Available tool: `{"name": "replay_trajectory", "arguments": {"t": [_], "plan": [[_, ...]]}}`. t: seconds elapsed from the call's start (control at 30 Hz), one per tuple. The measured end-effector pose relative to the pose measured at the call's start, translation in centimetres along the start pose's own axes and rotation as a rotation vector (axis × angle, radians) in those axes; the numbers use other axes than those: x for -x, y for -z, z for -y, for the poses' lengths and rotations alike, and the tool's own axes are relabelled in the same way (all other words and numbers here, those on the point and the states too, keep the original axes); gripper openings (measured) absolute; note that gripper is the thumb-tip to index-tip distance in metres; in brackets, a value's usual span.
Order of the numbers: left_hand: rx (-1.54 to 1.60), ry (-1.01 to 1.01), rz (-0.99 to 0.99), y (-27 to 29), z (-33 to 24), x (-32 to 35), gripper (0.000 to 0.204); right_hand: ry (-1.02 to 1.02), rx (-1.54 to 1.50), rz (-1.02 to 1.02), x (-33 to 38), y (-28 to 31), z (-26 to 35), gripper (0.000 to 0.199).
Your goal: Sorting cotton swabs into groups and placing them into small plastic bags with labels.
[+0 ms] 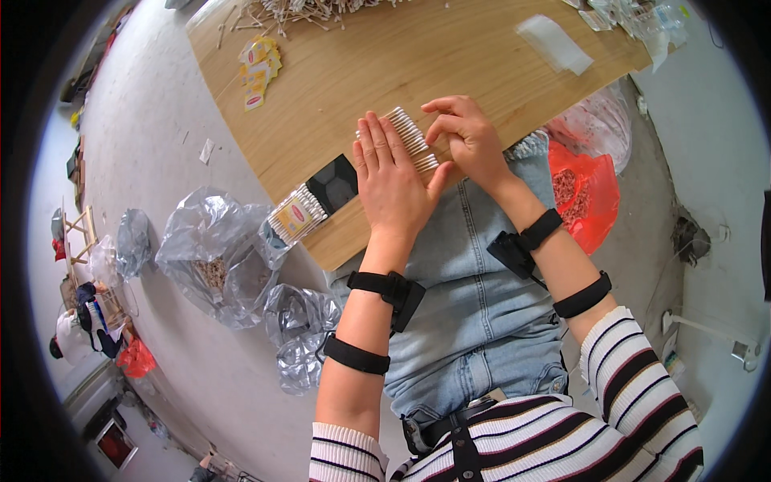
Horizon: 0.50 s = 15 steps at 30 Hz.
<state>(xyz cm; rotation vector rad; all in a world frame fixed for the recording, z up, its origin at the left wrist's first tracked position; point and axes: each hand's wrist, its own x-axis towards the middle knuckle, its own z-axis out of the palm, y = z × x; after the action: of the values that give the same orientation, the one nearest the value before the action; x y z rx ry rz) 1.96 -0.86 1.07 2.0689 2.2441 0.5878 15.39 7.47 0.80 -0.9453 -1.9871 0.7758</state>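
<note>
A flat row of white-tipped cotton swabs (411, 132) lies on the wooden table near its front edge. My left hand (388, 173) rests flat over the row, fingers straight and side by side, thumb out to the right; it hides the middle of the swabs. At the row's right end is my right hand (472, 140), its fingers loosely bent and apart, with nothing visible in them; its thumb is hidden. Left of my left hand lies a dark flat pad (332, 185). Beside that, at the table's corner, is a bundle of cotton swabs with a yellow label card (297, 214).
Yellow and white label cards (259, 74) lie at the table's far left. Behind them is a heap of loose swabs (321, 8). Clear plastic sleeves (556, 42) lie far right. A red bag (590, 197) is right of my lap; grey plastic bags (217, 253) stand on the floor left.
</note>
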Motion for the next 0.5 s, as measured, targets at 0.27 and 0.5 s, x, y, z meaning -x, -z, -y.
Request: {"name": "replay_trajectory", "arguments": {"t": [0.27,0.5], "plan": [[-0.024,-0.010,0.000,0.04,0.03,-0.03,0.103,0.029,0.023,0.021,0.01,-0.01,-0.08,0.021],[-0.010,-0.008,-0.004,-0.02,0.06,-0.04,0.103,0.021,0.022,0.000,-0.10,-0.05,0.16,0.021]]}}
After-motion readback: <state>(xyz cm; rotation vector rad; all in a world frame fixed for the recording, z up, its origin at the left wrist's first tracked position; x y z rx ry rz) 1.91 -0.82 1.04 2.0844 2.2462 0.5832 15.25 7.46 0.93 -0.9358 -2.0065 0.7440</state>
